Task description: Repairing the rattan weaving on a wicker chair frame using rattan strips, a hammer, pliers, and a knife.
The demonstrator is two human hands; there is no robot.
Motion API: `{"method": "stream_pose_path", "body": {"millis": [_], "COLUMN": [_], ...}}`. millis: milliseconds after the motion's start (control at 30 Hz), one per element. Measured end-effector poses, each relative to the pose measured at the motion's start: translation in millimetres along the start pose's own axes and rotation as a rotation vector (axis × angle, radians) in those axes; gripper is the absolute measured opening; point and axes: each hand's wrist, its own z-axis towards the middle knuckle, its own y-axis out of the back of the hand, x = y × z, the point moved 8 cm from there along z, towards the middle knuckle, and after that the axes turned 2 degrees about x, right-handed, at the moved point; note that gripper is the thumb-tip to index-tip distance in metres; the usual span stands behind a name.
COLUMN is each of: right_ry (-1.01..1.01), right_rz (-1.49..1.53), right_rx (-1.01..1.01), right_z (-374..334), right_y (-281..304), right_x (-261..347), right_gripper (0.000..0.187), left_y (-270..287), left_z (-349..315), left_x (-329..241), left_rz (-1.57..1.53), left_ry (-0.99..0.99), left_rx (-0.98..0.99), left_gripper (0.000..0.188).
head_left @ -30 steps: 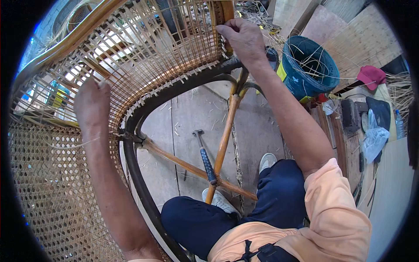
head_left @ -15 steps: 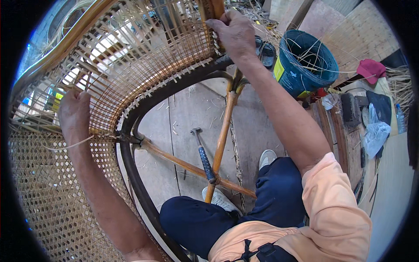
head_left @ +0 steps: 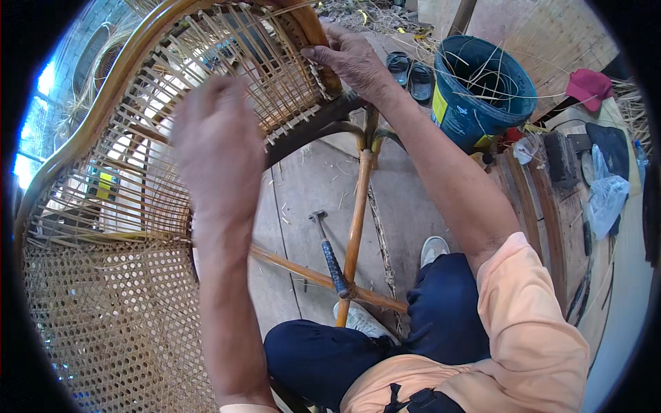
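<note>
A rattan chair frame (head_left: pixel 76 138) fills the left side, strung with spaced cane strands (head_left: pixel 131 155) in a partly woven panel. Finished open-hole cane mesh (head_left: pixel 117 303) covers the section below. My right hand (head_left: pixel 354 65) grips the frame's right end at the top, thumb over the near face and fingers hidden behind. In front of the strands, my left hand (head_left: pixel 217 134) is smeared by motion, its fingers unclear; whether it holds a strand does not show. It hides part of the weave and the dark curved rail (head_left: pixel 303 131).
A hammer (head_left: pixel 327 251) with a dark grip leans by the crossed rattan legs (head_left: pixel 354 227). On the right are a teal bucket (head_left: pixel 447 117) with cane strips, sandals (head_left: pixel 420 81), a maroon cap (head_left: pixel 589 89), a plastic bag (head_left: pixel 607 203) and wooden pieces (head_left: pixel 533 213).
My left hand has swept right and slightly upward from the left part of the weave. My right hand stays on the frame's end, while the chair sits slightly differently in view.
</note>
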Motion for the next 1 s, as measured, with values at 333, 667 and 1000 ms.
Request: {"method": "stream_pose_path", "body": {"millis": [333,667,1000], "right_ry": [-0.131,-0.068,-0.086], "right_rz": [-0.204,-0.183,-0.134], "right_rx": [0.102,0.051,0.152], "right_z": [10.6,12.6,13.2], "right_y": [-4.8,-1.4,-5.4], "right_x": [7.2,0.5,21.1], "right_gripper": [0.047,0.035,0.045], "left_y": [-55.1,-63.1,-66.5], "left_z": [16.0,17.0,11.5], "left_x": [-15.1,-20.5,-21.0], "left_rz": [0.108,0.103,0.124], "left_ry": [-0.143,-0.161,-0.153], "left_rx": [0.039,0.015,0.025], "left_gripper": [0.036,0.036,0.039]}}
